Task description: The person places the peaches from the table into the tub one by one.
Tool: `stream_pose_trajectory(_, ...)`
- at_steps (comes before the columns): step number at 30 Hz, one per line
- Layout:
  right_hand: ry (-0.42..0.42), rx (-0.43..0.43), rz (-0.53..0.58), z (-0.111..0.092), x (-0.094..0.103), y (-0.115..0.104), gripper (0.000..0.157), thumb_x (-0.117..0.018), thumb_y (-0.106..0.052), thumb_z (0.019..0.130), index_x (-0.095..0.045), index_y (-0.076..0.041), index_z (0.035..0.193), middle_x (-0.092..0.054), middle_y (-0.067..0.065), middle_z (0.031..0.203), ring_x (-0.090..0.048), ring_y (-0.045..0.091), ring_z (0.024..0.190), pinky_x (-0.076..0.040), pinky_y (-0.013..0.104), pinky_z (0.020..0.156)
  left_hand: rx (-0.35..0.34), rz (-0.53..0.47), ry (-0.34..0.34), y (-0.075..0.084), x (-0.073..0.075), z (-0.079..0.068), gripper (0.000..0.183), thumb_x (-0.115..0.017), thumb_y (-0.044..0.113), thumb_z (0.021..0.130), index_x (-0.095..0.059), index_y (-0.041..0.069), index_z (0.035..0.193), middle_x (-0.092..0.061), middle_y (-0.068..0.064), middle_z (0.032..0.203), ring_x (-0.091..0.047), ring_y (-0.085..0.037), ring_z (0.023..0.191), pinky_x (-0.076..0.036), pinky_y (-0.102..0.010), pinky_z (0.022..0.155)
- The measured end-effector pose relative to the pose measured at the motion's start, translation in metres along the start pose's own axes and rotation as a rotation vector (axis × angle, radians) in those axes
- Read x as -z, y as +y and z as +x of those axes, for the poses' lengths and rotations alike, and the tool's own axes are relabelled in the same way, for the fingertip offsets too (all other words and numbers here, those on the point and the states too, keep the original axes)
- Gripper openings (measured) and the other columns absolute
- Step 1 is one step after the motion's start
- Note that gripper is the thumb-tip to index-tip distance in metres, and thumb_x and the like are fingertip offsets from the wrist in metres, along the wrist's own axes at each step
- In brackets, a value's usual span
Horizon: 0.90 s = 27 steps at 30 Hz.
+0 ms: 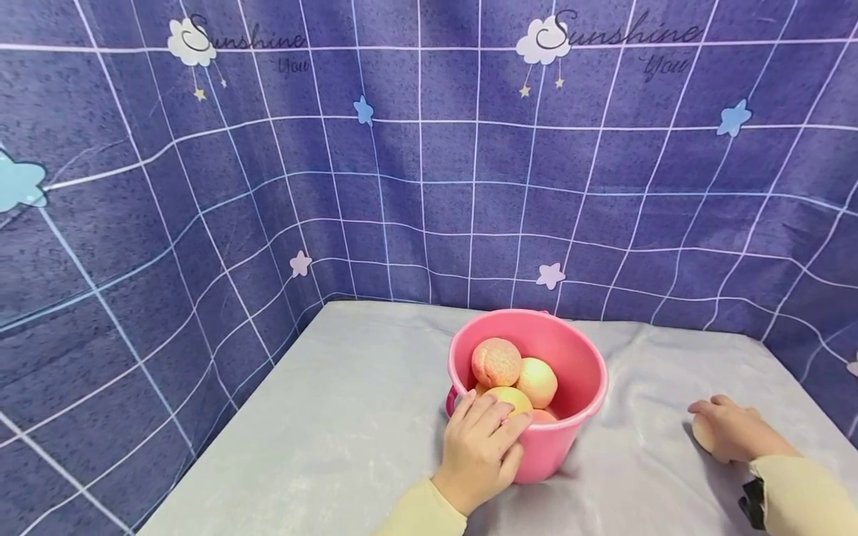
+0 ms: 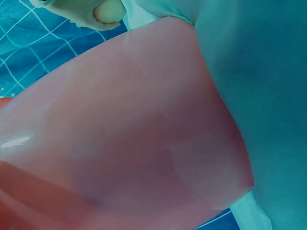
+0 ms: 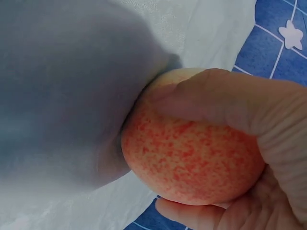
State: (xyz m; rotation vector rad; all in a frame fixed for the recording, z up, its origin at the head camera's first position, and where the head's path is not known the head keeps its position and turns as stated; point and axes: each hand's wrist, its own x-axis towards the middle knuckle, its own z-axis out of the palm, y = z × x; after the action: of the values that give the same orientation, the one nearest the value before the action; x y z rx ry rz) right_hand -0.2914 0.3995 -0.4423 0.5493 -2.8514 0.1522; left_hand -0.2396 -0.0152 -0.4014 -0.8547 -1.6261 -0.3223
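Note:
A pink bucket (image 1: 590,372) stands on the grey-covered table, with several peaches (image 1: 497,362) inside. My left hand (image 1: 479,450) grips the bucket's front-left rim, its fingers over the edge and the thumb outside. The bucket's pink side (image 2: 129,115) fills most of the left wrist view, where the left fingers are hidden. Off to the right of the bucket, my right hand (image 1: 733,430) holds a red-speckled peach (image 3: 192,158) low at the table surface. In the right wrist view the thumb lies across its top and fingers wrap below.
Grey cloth (image 1: 322,417) covers the table, wrinkled on the right. A blue checked curtain (image 1: 415,164) with stars and clouds hangs behind and along the left side. The bucket's handle end (image 1: 451,402) shows at its left.

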Motion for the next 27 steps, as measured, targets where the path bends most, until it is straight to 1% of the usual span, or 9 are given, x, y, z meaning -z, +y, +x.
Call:
stream_pose_trajectory(3, -0.005, -0.016, -0.005, -0.003, -0.0003, 0.0009, 0.052, -0.072, 0.004, 0.045, -0.062, -0.001, 0.095, -0.053, 0.017, 0.084, -0.056, 0.031, 0.067, -0.045, 0.051, 0.056, 0.0, -0.007, 0.004, 0.0015, -0.0007, 0.0002, 0.032, -0.041, 0.018, 0.089, -0.073, 0.02, 0.087, -0.065, 0.002, 0.085, -0.061, -0.018, 0.084, -0.046, -0.039, 0.088)
stream_pose_trajectory(6, -0.006, -0.019, -0.023, -0.0046, -0.0002, 0.001, 0.052, -0.073, 0.004, 0.044, -0.062, -0.001, 0.094, -0.054, 0.021, 0.084, -0.058, 0.033, 0.069, -0.045, 0.052, 0.056, 0.001, -0.009, 0.011, 0.0023, -0.0013, 0.0003, 0.032, -0.041, 0.018, 0.089, -0.073, 0.02, 0.086, -0.065, 0.002, 0.085, -0.062, -0.018, 0.083, -0.046, -0.039, 0.087)
stream_pose_trajectory(9, -0.007, -0.021, -0.027, -0.0041, -0.0005, 0.0005, 0.049, -0.072, 0.003, 0.047, -0.062, -0.001, 0.095, -0.054, 0.024, 0.086, -0.059, 0.038, 0.071, -0.045, 0.054, 0.058, 0.005, -0.006, 0.021, 0.0021, -0.0019, 0.0002, 0.031, -0.041, 0.017, 0.088, -0.073, 0.02, 0.086, -0.065, 0.002, 0.085, -0.062, -0.019, 0.083, -0.046, -0.039, 0.086)
stream_pose_trajectory(12, -0.012, -0.031, -0.022, -0.0026, -0.0013, 0.0, 0.047, -0.071, 0.004, 0.051, -0.062, -0.001, 0.097, -0.053, 0.025, 0.087, -0.059, 0.039, 0.07, -0.045, 0.055, 0.059, 0.01, -0.005, 0.024, 0.0015, -0.0024, 0.0, 0.031, -0.042, 0.017, 0.088, -0.072, 0.02, 0.085, -0.065, 0.002, 0.084, -0.062, -0.019, 0.083, -0.046, -0.04, 0.086)
stream_pose_trajectory(14, -0.011, -0.037, -0.02, -0.0025, -0.0023, -0.0007, 0.044, -0.071, 0.003, 0.054, -0.062, -0.001, 0.096, -0.054, 0.025, 0.088, -0.059, 0.039, 0.071, -0.045, 0.054, 0.059, 0.009, -0.008, 0.019, 0.001, -0.0027, -0.0001, 0.03, -0.043, 0.018, 0.09, -0.072, 0.02, 0.085, -0.065, 0.003, 0.084, -0.062, -0.019, 0.084, -0.046, -0.04, 0.087)
stream_pose_trajectory(17, -0.009, -0.034, -0.023, -0.0017, -0.0028, -0.0025, 0.042, -0.071, 0.002, 0.054, -0.062, -0.001, 0.096, -0.054, 0.025, 0.088, -0.059, 0.04, 0.071, -0.044, 0.054, 0.059, 0.01, -0.008, 0.014, 0.0001, -0.0015, -0.0003, 0.029, -0.046, 0.022, 0.093, -0.074, 0.021, 0.086, -0.065, 0.003, 0.084, -0.062, -0.018, 0.083, -0.046, -0.04, 0.087)
stream_pose_trajectory(19, -0.001, -0.027, -0.024, -0.0019, -0.0033, -0.003, 0.042, -0.071, 0.001, 0.054, -0.062, -0.001, 0.096, -0.053, 0.026, 0.088, -0.058, 0.04, 0.069, -0.045, 0.054, 0.058, 0.01, -0.008, 0.009, -0.0003, -0.0007, -0.0003, 0.028, -0.048, 0.025, 0.094, -0.074, 0.021, 0.087, -0.065, 0.003, 0.083, -0.062, -0.018, 0.084, -0.046, -0.04, 0.088)
stream_pose_trajectory(23, 0.022, -0.014, -0.04, -0.0036, -0.0031, -0.0028, 0.046, -0.073, 0.0, 0.05, -0.063, -0.002, 0.095, -0.053, 0.026, 0.087, -0.057, 0.039, 0.064, -0.045, 0.054, 0.058, 0.02, -0.011, -0.027, 0.0007, 0.0008, 0.0005, 0.028, -0.049, 0.03, 0.096, -0.075, 0.022, 0.09, -0.065, 0.004, 0.085, -0.063, -0.018, 0.086, -0.044, -0.04, 0.091)
stream_pose_trajectory(27, 0.024, -0.016, -0.047, -0.0038, -0.0028, -0.0019, 0.047, -0.073, 0.0, 0.048, -0.063, -0.002, 0.094, -0.053, 0.026, 0.087, -0.057, 0.038, 0.063, -0.045, 0.055, 0.058, 0.03, -0.012, -0.045, 0.0021, 0.0019, 0.0014, 0.028, -0.049, 0.033, 0.097, -0.075, 0.022, 0.091, -0.066, 0.004, 0.086, -0.063, -0.018, 0.087, -0.044, -0.039, 0.092)
